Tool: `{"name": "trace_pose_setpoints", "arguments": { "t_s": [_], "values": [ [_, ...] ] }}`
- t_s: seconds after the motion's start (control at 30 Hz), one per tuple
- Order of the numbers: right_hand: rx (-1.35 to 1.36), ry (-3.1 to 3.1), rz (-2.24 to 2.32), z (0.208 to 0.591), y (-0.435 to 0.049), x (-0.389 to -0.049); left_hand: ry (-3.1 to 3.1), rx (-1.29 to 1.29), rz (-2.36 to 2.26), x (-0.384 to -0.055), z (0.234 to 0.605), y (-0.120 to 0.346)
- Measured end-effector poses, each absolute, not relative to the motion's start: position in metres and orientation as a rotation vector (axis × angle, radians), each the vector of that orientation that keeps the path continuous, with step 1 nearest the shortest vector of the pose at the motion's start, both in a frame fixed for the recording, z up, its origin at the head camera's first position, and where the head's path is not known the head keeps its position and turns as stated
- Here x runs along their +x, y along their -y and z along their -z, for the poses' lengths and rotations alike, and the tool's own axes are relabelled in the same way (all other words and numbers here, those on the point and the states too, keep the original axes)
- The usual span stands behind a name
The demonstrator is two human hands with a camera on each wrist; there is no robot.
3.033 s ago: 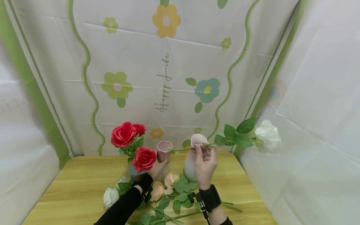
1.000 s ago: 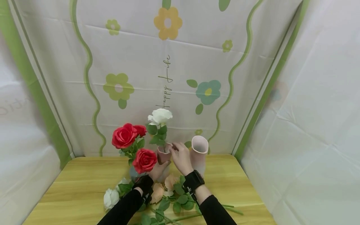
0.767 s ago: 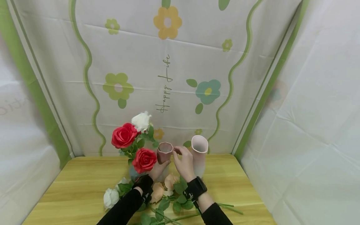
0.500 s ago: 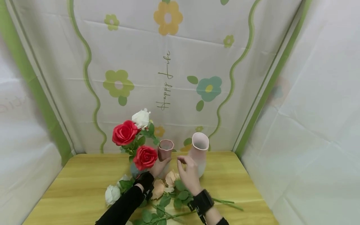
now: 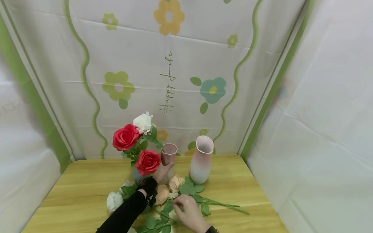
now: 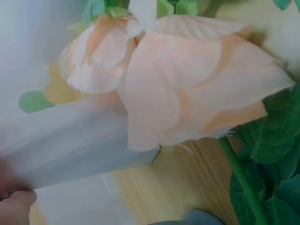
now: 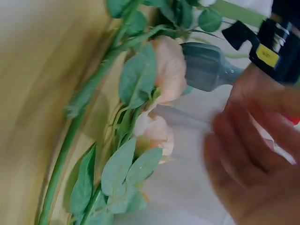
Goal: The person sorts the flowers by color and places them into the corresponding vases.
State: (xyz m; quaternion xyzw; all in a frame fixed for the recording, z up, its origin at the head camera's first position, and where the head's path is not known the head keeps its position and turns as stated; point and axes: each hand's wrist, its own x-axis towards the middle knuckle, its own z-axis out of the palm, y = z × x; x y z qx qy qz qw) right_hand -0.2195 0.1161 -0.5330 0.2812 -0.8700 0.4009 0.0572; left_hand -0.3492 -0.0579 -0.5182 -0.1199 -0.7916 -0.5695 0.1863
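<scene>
My left hand [image 5: 161,173] grips a pink-and-white vase [image 5: 169,158] with an angular rim. One white rose [image 5: 143,123] leans out of it to the left, beside the red roses. In the left wrist view, the fingers [image 6: 18,206] lie along the vase's side, with a large peach rose [image 6: 183,79] close to the camera. Lower down, my right hand [image 5: 190,213] hovers over the leafy stems [image 5: 172,223] with fingers loosely bent, holding nothing. Near it lie two peach roses [image 5: 162,194]. In the right wrist view, these roses and their stems are beside the hand.
A second, taller pink-and-white vase [image 5: 201,165] stands to the right. At left, red roses [image 5: 148,162] stand in a grey-blue vase [image 7: 201,65]. White roses [image 5: 115,201] lie on the wooden table [image 5: 67,191] near the left sleeve. Cut stems [image 5: 224,204] stretch rightward.
My right hand brought the white rose over and put it into the left hand's vase, where it tipped left. It then released the rose and moved down to the stems. The left hand stayed on the vase.
</scene>
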Motion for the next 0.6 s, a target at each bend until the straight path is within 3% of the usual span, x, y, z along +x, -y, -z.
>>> {"name": "trace_pose_setpoints", "arguments": {
  "t_s": [0.33,0.6],
  "values": [
    [0.972,2.912,-0.707,0.538,-0.101,-0.211,2.220,-0.364,1.601,-0.351,0.518,0.057],
    [0.985,3.052,-0.640,0.552,-0.082,-0.205,2.274,-0.281,1.635,-0.352,0.518,0.056]
  ]
}}
